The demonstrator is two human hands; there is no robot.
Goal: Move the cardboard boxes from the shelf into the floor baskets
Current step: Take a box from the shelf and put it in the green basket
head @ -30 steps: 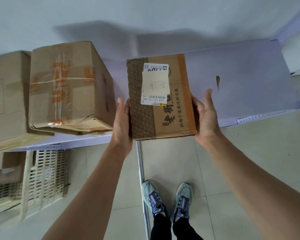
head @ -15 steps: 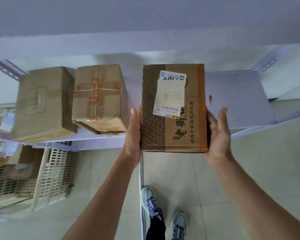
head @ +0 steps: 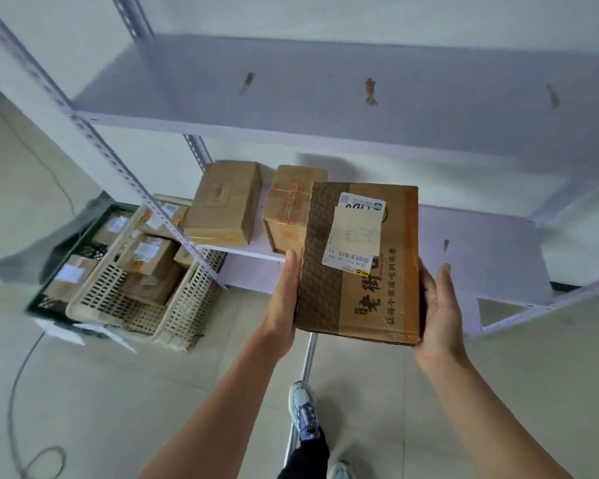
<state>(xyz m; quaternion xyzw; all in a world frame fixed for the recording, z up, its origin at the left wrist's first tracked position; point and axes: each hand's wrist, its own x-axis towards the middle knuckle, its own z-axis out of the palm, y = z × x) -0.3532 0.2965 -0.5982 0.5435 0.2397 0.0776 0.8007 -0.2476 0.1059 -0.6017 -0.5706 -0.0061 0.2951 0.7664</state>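
**A:** Where is the box the person carries?

**B:** The printed box (head: 360, 267) is at the centre of the frame, held up between both hands. Its far end overlaps the lower shelf board (head: 491, 261) in the picture and its near end is over the floor tiles. The top face shows a white label (head: 355, 233) near the far end and dark print along the right.

**A:** How do the hands lie?

**B:** The left hand (head: 284, 299) lies flat against the box's left side, fingers straight and together, pointing away from the camera. The right hand (head: 440, 309) presses its palm to the right side, fingers straight as well. Neither hand visibly curls round the box, which is clamped between the two palms.

**A:** And the other boxes?

**B:** Two stand on the lower shelf board, left of centre. One is a plain box (head: 223, 202). Just right of it is a taped box (head: 289, 209) with orange print, partly hidden behind the held one.

**A:** The baskets?

**B:** They are on the floor at the left of the frame. A cream lattice basket (head: 184, 305) holds several labelled boxes, and a dark basket (head: 49, 305) right beside it on the left holds more. A shelf upright (head: 101, 143) crosses in front of them.

**A:** Anything else?

**B:** An upper shelf board (head: 325, 91) spans the top. One shoe (head: 303, 409) shows at lower centre, and a cable (head: 18, 392) loops at lower left.
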